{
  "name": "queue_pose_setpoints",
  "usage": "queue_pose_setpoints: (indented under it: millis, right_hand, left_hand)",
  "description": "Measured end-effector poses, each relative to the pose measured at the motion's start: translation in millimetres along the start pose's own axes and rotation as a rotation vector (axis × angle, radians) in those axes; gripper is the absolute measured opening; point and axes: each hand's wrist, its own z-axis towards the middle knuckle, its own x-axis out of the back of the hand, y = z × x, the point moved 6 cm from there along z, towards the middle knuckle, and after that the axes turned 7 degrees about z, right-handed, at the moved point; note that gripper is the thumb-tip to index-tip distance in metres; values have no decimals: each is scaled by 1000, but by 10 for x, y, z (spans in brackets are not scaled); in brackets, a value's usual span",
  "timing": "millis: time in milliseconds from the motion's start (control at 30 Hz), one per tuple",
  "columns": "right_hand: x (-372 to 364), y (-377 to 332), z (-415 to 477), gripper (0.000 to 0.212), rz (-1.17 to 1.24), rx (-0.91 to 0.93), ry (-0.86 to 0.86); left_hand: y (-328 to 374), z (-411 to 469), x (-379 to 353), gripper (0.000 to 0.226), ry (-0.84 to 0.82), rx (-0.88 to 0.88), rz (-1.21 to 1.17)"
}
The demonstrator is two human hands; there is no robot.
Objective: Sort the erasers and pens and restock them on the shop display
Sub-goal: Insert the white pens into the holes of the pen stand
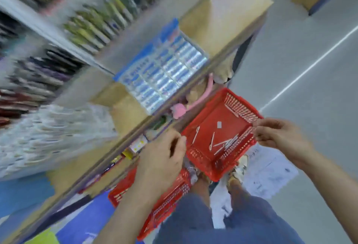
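I hold a red plastic basket (230, 108) in the air with both hands. My left hand (162, 156) grips its left rim and my right hand (279, 133) grips its right rim. Several white pens (222, 143) lie loose at the basket's near side, and one small white eraser (219, 124) lies on its floor. On the wooden shelf (222, 17) to the left stands a blue display box (160, 69) packed with rows of wrapped erasers. The whole view is blurred by motion.
A second red basket (166, 199) sits low under my left forearm. Racks of pens (48, 73) fill the upper shelves at left. Pink plush items (180, 110) sit under the shelf edge. White paper (269, 170) lies on the grey floor by my feet.
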Motion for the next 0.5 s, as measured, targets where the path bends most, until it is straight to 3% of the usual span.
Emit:
queue_pose_setpoints:
  millis: [67, 167, 300, 400, 500]
  right_hand:
    - [177, 446, 370, 15, 28, -38, 46]
    - [332, 1159, 1038, 16, 65, -109, 91]
    - [365, 2177, 2118, 23, 151, -171, 253]
    - [183, 2834, 2920, 12, 123, -169, 316]
    - [75, 3427, 3624, 34, -194, -232, 330]
  left_hand:
    - [-231, 132, -722, 10, -123, 78, -21]
    - [-660, 421, -1820, 22, -244, 179, -31]
    - [-1224, 844, -3409, 13, -374, 233, 59]
    - [-1523, 1076, -4579, 8, -512, 117, 120]
    - [-1780, 1238, -5605, 7, -647, -15, 240]
